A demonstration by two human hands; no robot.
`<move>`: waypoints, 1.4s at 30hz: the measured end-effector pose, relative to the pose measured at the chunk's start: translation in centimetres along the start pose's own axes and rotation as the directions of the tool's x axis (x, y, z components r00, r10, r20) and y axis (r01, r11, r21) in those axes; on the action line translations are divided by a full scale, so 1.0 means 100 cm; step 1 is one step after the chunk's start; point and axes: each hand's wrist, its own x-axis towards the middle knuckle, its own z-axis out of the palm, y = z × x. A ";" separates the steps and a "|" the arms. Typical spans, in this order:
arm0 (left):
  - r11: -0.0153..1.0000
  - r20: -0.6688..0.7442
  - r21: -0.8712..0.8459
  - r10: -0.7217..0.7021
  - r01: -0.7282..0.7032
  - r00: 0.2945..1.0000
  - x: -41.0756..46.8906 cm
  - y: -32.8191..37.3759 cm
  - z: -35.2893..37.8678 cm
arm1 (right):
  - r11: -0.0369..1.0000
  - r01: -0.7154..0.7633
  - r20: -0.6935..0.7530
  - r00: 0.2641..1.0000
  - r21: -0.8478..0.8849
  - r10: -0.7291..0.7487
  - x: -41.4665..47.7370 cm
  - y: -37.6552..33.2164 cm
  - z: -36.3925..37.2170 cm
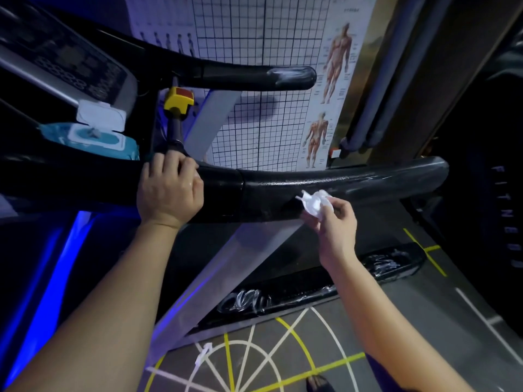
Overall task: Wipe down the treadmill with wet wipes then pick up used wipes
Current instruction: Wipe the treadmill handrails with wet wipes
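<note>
Grip of right hand (pixel 334 222) pinches crumpled white wet wipe (pixel 314 203), black padded treadmill handrail (pixel 353 182) just above; left hand (pixel 169 190) grip clasps it.

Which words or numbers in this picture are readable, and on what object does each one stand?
"FITNE", then unclear letters: running down the dark machine at the right edge.
Anatomy poster: labels too small to read.
Treadmill console: markings blurred.
Wipes pack: no readable text.
</note>
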 end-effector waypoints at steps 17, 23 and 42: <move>1.000 0.008 -0.007 -0.011 0.011 1.000 0.000 0.001 -0.001 | 0.165 0.580 0.435 0.742 -0.797 -0.510 0.019 0.050 -0.023; 1.000 0.012 -0.004 -0.007 0.007 1.000 0.000 0.001 -0.001 | 0.268 0.724 0.539 0.665 -0.636 -0.518 -0.018 0.050 0.027; 1.000 0.049 -0.003 -0.017 0.017 0.999 0.001 0.002 -0.003 | -0.067 0.785 0.603 0.414 -0.616 -0.682 0.025 0.031 -0.002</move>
